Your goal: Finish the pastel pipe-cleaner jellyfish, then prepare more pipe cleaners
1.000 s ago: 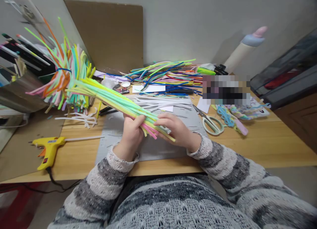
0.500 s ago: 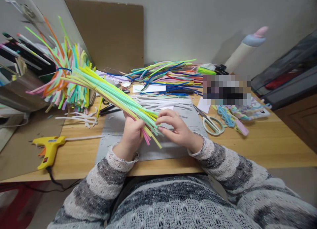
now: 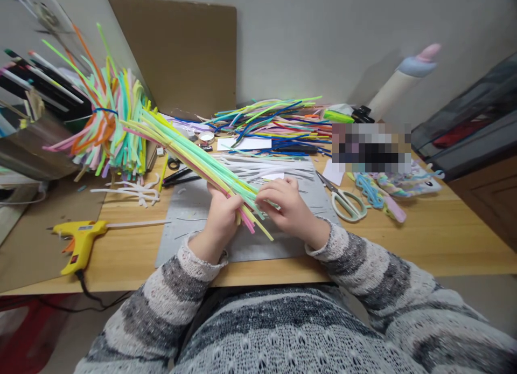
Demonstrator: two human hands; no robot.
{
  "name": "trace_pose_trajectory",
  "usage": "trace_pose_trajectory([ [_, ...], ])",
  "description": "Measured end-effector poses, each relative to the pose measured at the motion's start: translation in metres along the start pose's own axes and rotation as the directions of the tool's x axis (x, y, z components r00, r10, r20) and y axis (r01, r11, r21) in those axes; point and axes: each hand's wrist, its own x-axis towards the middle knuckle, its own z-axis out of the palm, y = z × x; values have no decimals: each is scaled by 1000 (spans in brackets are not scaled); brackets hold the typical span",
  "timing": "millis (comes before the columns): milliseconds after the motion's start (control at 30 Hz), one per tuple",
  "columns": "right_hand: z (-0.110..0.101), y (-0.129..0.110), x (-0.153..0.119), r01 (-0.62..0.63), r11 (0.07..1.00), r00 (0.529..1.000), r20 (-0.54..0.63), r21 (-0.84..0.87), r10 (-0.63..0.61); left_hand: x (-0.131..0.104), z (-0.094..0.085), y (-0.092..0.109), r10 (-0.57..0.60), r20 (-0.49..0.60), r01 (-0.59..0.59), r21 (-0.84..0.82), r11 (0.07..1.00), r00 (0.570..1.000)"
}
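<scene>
A long bundle of pipe cleaners (image 3: 202,161), mint green, yellow and pink, slants over the grey mat. My left hand (image 3: 223,215) is wrapped round it near its lower end, thumb on top. At the mint-green tips on the right side, my right hand (image 3: 285,201) has its fingers curled and pinched together; the fingertips are partly hidden. Pink and yellow tips stick out between the two hands. The bundle's far end reaches up to a second, upright bunch of pipe cleaners (image 3: 131,131), tied with a blue one.
A yellow glue gun (image 3: 81,242) lies at the left beside curled white pieces (image 3: 139,191). Scissors (image 3: 343,199) rest right of the grey mat (image 3: 194,244). More loose pipe cleaners (image 3: 274,120) are heaped along the wall. A cardboard sheet (image 3: 186,56) leans there.
My left hand and the bundle have shifted slightly to the right. The fingers of my right hand have curled in more closely at the bundle's tips.
</scene>
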Motion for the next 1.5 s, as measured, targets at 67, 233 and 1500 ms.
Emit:
trace_pose_trajectory([
  [67, -1, 0, 1, -42, 999, 999, -9, 29, 42, -1, 2, 1, -72, 12, 72, -26, 997, 997],
  [233, -2, -4, 1, -96, 995, 995, 34, -24, 97, -2, 4, 0, -94, 26, 94, -9, 996, 995],
  [1500, 4, 11, 8, -385, 727, 921, 191, 569, 339, -5, 4, -7, -126, 118, 126, 8, 992, 985],
])
